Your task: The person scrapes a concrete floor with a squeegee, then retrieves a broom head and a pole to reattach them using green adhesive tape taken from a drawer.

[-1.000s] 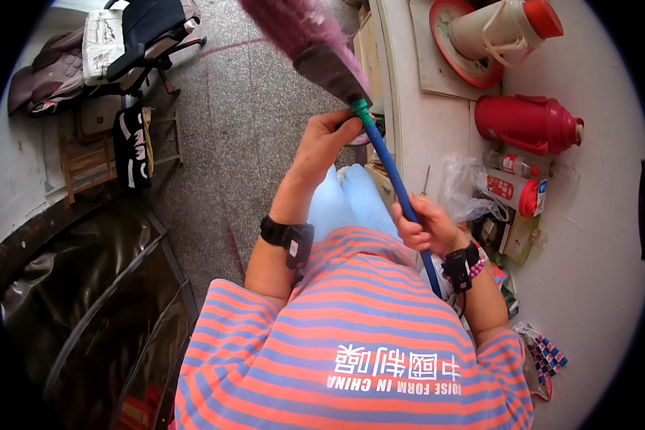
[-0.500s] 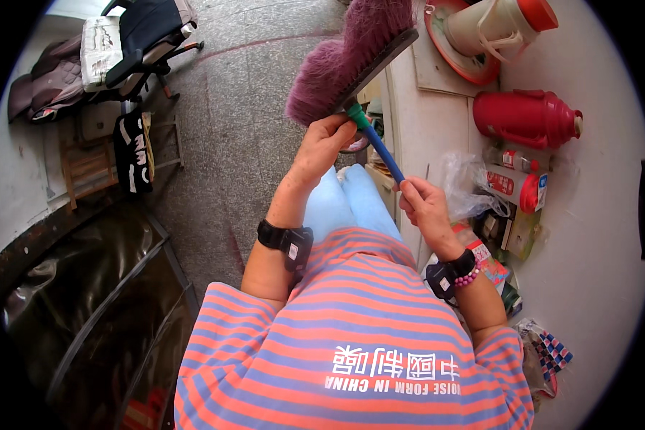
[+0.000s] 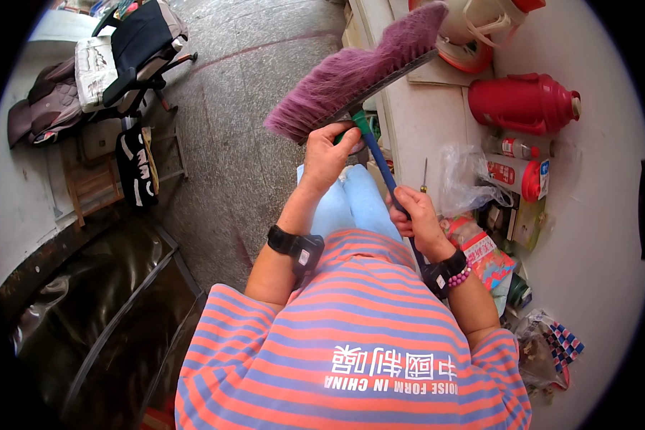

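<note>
I hold a broom with a purple bristle head (image 3: 351, 75) and a blue handle (image 3: 381, 166) raised in front of me. My left hand (image 3: 327, 152) grips the green neck just under the bristle head. My right hand (image 3: 413, 213) is closed around the blue handle lower down. Both wrists carry black bands, and the right also has a pink bead bracelet. The lower end of the handle is hidden behind my right arm and striped shirt.
A red thermos (image 3: 524, 102) lies on the white counter (image 3: 423, 122) at right, with cans, a clear plastic bag (image 3: 462, 179) and packets. A black chair (image 3: 140, 50) stands upper left. A dark glass-topped cabinet (image 3: 100, 308) sits lower left on the grey stone floor (image 3: 222, 136).
The broom head has swung from pointing away to lying sideways and higher, closer to me. My left hand slid up to the neck under the bristles.
</note>
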Demonstrator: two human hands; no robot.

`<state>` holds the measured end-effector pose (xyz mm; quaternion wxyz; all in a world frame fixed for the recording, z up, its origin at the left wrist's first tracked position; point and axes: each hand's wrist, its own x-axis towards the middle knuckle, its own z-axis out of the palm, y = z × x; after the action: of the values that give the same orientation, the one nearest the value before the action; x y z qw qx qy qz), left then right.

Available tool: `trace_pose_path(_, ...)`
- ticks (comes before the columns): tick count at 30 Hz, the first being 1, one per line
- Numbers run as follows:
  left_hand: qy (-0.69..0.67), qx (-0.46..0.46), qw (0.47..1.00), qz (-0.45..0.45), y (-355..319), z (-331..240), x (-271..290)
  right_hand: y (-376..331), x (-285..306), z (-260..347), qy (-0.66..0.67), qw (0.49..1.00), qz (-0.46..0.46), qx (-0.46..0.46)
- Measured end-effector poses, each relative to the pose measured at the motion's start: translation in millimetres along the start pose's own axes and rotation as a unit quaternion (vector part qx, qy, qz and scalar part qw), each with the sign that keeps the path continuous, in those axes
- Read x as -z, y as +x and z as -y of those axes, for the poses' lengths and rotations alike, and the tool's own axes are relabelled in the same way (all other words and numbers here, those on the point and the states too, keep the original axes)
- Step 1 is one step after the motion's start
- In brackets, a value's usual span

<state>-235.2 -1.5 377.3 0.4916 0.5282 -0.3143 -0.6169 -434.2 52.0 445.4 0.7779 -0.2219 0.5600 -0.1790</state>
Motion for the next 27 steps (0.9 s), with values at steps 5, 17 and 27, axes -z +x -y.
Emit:
trace_pose_path(5, 0.156, -0.028, 0.987, -0.016, -4, 5, -11, 14, 6, -6, -0.017, 0.995, 0.0, 0.095)
trace_pose_path(17, 0.162, 0.002, 0.986, 0.048, -15, 3, -33, 56, -7, 28, -0.02, 0.982, -0.104, 0.156)
trace_pose_path(27, 0.195, -0.048, 0.979, 0.024, -12, -8, -39, 54, -1, 38, -0.001, 0.982, -0.101, 0.162)
